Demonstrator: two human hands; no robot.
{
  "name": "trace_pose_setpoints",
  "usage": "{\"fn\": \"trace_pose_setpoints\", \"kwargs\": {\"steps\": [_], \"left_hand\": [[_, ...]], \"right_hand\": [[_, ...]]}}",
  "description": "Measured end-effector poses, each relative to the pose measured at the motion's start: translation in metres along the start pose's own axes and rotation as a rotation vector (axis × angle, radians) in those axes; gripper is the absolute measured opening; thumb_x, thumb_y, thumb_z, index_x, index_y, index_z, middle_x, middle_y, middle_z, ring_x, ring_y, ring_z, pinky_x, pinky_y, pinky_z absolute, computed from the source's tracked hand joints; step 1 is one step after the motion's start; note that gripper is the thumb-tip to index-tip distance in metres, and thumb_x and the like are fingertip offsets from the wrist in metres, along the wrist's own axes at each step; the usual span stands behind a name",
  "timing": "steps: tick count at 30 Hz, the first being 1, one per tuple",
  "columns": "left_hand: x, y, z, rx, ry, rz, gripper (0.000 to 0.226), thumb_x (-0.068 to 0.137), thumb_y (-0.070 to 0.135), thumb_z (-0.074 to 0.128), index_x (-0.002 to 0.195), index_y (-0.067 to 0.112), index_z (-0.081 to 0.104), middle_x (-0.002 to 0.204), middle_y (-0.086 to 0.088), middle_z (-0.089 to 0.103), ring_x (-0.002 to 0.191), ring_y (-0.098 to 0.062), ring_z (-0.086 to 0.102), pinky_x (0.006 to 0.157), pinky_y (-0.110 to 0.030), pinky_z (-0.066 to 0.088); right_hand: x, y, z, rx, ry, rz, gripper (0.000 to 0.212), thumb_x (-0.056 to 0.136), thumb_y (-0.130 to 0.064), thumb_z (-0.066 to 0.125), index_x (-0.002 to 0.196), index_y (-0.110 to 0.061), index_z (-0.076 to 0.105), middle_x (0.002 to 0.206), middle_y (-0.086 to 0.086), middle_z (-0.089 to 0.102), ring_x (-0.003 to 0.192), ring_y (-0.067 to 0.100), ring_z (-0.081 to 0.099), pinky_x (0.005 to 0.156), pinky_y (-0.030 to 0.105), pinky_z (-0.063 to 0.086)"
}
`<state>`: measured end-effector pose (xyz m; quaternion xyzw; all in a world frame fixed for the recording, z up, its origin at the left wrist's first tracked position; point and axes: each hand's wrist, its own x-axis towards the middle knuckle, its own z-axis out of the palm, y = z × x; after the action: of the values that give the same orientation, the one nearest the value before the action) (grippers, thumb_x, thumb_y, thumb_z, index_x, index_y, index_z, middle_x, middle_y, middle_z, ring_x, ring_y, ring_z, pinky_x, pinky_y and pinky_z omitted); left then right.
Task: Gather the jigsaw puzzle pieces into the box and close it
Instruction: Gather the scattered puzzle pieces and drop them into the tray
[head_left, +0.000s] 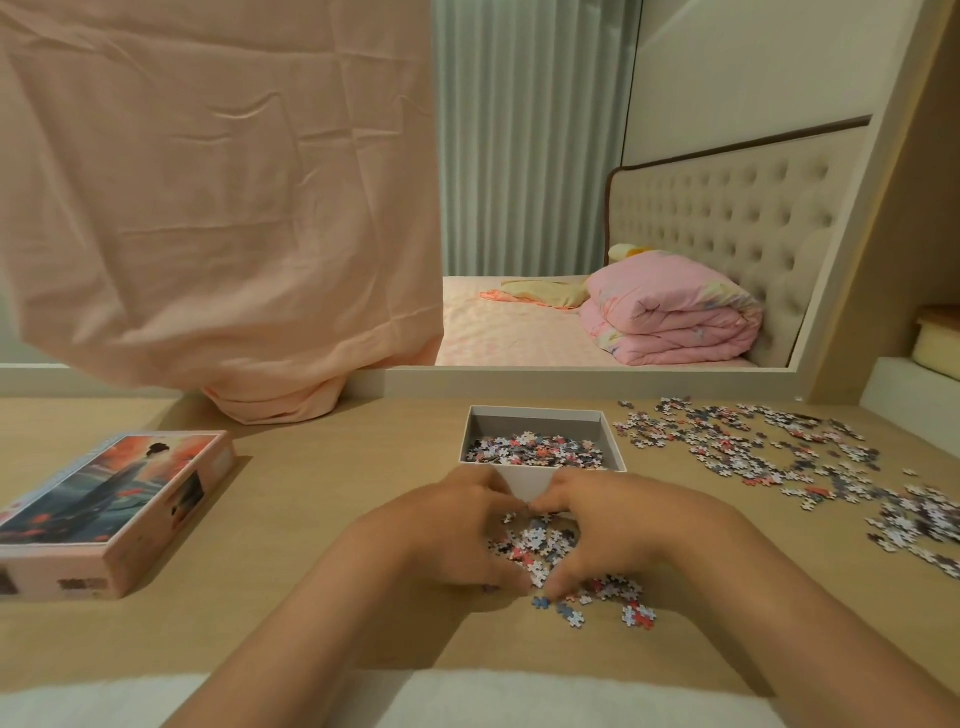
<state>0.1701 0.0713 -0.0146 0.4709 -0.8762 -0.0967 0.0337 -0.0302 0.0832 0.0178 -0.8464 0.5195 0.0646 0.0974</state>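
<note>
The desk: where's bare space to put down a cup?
Bare wood lies between the pictured box lid and the open box, and along the near edge before the lid. Crowded: loose puzzle pieces spread right of the box; the left hand and right hand cup a pile of pieces before it.

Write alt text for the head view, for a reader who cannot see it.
A left hand and right hand cup a heap of jigsaw pieces on a table, before a part-filled open box. Scattered pieces lie right of it, the lid left.
</note>
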Motion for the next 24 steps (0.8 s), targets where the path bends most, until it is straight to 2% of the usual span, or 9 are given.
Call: {"fn": "trace_pose_setpoints", "kwargs": {"steps": [2, 6, 8, 11, 14, 16, 18, 19, 24], "left_hand": [[0.002, 0.001, 0.002, 0.007, -0.016, 0.007, 0.076, 0.077, 0.067, 0.064, 0.141, 0.030, 0.048, 0.133, 0.012, 0.038, 0.124, -0.008, 0.039, 0.103, -0.033, 0.041], [0.004, 0.006, 0.005, -0.074, 0.062, 0.060, 0.052, 0.082, 0.051, 0.070, 0.129, 0.032, 0.061, 0.114, 0.010, 0.049, 0.101, -0.008, 0.052, 0.091, -0.030, 0.046], [0.004, 0.006, 0.003, -0.087, 0.088, 0.077, 0.046, 0.081, 0.050, 0.072, 0.124, 0.034, 0.064, 0.112, 0.011, 0.051, 0.097, -0.008, 0.053, 0.088, -0.029, 0.047], [0.001, 0.002, -0.002, -0.082, 0.046, -0.008, 0.069, 0.071, 0.065, 0.072, 0.132, 0.038, 0.053, 0.120, 0.014, 0.046, 0.106, -0.008, 0.051, 0.093, -0.031, 0.047], [-0.001, 0.000, -0.004, 0.005, -0.079, -0.144, 0.085, 0.067, 0.075, 0.067, 0.139, 0.036, 0.045, 0.130, 0.012, 0.037, 0.119, -0.013, 0.044, 0.100, -0.040, 0.044], [-0.001, 0.003, -0.003, 0.038, -0.100, -0.124, 0.077, 0.075, 0.067, 0.066, 0.140, 0.032, 0.046, 0.129, 0.008, 0.038, 0.118, -0.015, 0.045, 0.100, -0.039, 0.044], [0.000, 0.007, -0.001, -0.013, -0.053, -0.066, 0.063, 0.082, 0.055, 0.068, 0.137, 0.029, 0.053, 0.120, 0.006, 0.043, 0.106, -0.014, 0.051, 0.091, -0.032, 0.045], [0.001, 0.009, -0.001, -0.037, -0.021, -0.041, 0.055, 0.083, 0.049, 0.069, 0.133, 0.028, 0.058, 0.115, 0.005, 0.046, 0.099, -0.014, 0.053, 0.085, -0.030, 0.045], [0.005, 0.012, 0.003, -0.116, 0.107, -0.033, 0.026, 0.085, 0.028, 0.072, 0.110, 0.022, 0.071, 0.101, 0.001, 0.059, 0.089, -0.016, 0.056, 0.077, -0.028, 0.047]], "right_hand": [[0.002, 0.000, 0.000, 0.040, -0.006, -0.001, 0.079, 0.070, -0.061, 0.078, 0.139, -0.035, 0.052, 0.131, -0.013, 0.053, 0.114, 0.012, 0.055, 0.096, 0.034, 0.049], [0.000, 0.008, -0.004, 0.102, 0.002, 0.004, 0.051, 0.074, -0.047, 0.081, 0.121, -0.038, 0.066, 0.111, -0.015, 0.062, 0.099, 0.006, 0.059, 0.088, 0.029, 0.052], [-0.003, 0.011, -0.008, 0.135, 0.026, 0.027, 0.050, 0.072, -0.048, 0.083, 0.118, -0.038, 0.067, 0.108, -0.016, 0.062, 0.097, 0.004, 0.059, 0.088, 0.031, 0.053], [-0.008, 0.011, -0.011, 0.101, -0.042, 0.095, 0.074, 0.064, -0.060, 0.083, 0.130, -0.036, 0.058, 0.124, -0.015, 0.060, 0.108, 0.009, 0.059, 0.093, 0.033, 0.052], [-0.005, 0.004, -0.003, 0.062, -0.098, 0.141, 0.057, 0.061, -0.068, 0.080, 0.100, -0.031, 0.060, 0.111, -0.012, 0.061, 0.093, 0.013, 0.059, 0.074, 0.034, 0.050], [-0.001, -0.003, 0.001, 0.096, -0.076, 0.125, 0.045, 0.068, -0.063, 0.079, 0.099, -0.035, 0.062, 0.108, -0.010, 0.060, 0.093, 0.013, 0.059, 0.073, 0.031, 0.048], [0.002, -0.009, 0.003, 0.139, -0.032, 0.109, 0.064, 0.075, -0.054, 0.078, 0.132, -0.031, 0.059, 0.128, -0.007, 0.060, 0.111, 0.016, 0.058, 0.087, 0.029, 0.047], [0.004, -0.011, 0.003, 0.155, -0.006, 0.113, 0.068, 0.077, -0.050, 0.078, 0.137, -0.028, 0.057, 0.130, -0.006, 0.061, 0.113, 0.016, 0.058, 0.086, 0.026, 0.045], [0.008, -0.015, 0.010, 0.285, 0.085, 0.123, 0.038, 0.081, -0.032, 0.081, 0.115, -0.021, 0.069, 0.094, -0.009, 0.061, 0.077, 0.008, 0.057, 0.059, 0.017, 0.039]]}}
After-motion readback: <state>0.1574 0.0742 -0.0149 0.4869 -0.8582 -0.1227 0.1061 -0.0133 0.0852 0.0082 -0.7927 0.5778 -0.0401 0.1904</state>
